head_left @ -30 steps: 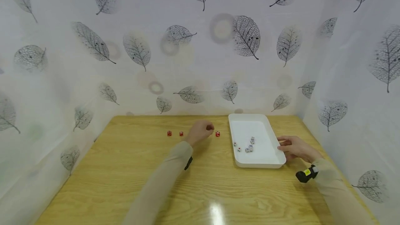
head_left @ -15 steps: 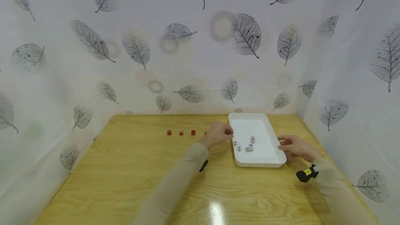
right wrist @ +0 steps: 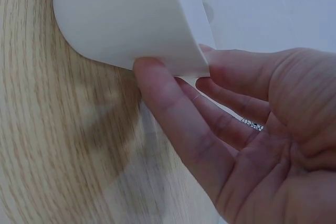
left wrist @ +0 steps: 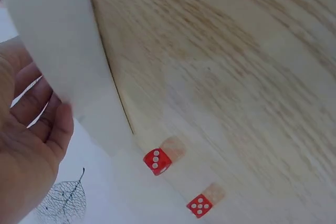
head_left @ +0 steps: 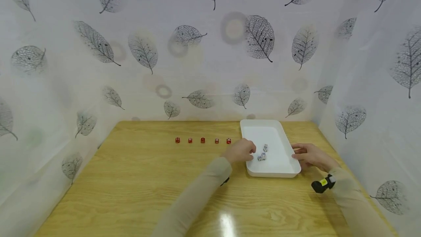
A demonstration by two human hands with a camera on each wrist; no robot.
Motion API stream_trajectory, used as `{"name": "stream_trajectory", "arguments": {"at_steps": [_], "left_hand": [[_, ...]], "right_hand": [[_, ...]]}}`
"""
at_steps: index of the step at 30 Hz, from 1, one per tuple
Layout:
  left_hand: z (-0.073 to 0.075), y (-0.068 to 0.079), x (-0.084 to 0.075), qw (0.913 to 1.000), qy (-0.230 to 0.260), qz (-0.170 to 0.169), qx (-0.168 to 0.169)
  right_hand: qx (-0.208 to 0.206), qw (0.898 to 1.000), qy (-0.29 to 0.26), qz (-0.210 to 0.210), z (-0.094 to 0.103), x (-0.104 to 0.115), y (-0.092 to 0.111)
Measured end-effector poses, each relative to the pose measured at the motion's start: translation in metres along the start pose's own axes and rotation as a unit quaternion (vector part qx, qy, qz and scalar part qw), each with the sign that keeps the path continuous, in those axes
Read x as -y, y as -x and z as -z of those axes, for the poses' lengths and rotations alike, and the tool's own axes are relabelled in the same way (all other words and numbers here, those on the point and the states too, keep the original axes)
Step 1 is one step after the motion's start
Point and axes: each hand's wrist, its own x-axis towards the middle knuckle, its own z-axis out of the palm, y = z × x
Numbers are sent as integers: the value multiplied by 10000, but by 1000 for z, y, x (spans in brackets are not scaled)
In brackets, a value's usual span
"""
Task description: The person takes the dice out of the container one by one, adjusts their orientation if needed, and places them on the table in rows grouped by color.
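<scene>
A white plastic tray (head_left: 273, 174) stands at the right of the table, with small white dice (head_left: 263, 156) inside. My left hand (head_left: 240, 150) reaches over the tray's left rim, fingers bent down into it. The left wrist view has the tray wall (left wrist: 60, 30) across those fingertips, so whether they hold a die is hidden. My right hand (head_left: 312, 155) pinches the tray's right edge, thumb at the rim and a finger against the outer wall (right wrist: 126, 19). Several red dice (head_left: 203, 140) lie in a spaced row left of the tray.
The wooden table (head_left: 131, 185) runs back to a white curtain (head_left: 210, 65) printed with leaves, which also hangs at both sides. Two red dice, one showing three dots (left wrist: 157, 161), sit near the tray's outer wall.
My left hand has moved right and forward from above the red row into the tray's left side, uncovering the row and covering two white dice. My right hand stays at the tray's edge.
</scene>
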Motion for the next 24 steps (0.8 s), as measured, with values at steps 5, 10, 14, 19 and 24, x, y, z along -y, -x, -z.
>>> {"name": "stream_trajectory", "arguments": {"at_steps": [5,10,14,19,24], "left_hand": [[-8,-5,-5,9974,-699,75,164],[-13,-7,-6,9957,-875,200,246],[-15,-9,-7,9946,-989,207,251],[-14,-9,-8,9942,-1032,180,247],[-15,-8,-4,9959,-901,38,5]], "right_hand": [[-38,10000,-34,-59,-1,1,0],[-64,9999,89,-121,-2,3,1],[-61,9999,121,-65,-2,2,1],[-104,9998,161,-71,-1,2,1],[-94,9998,137,-116,-1,3,2]]}}
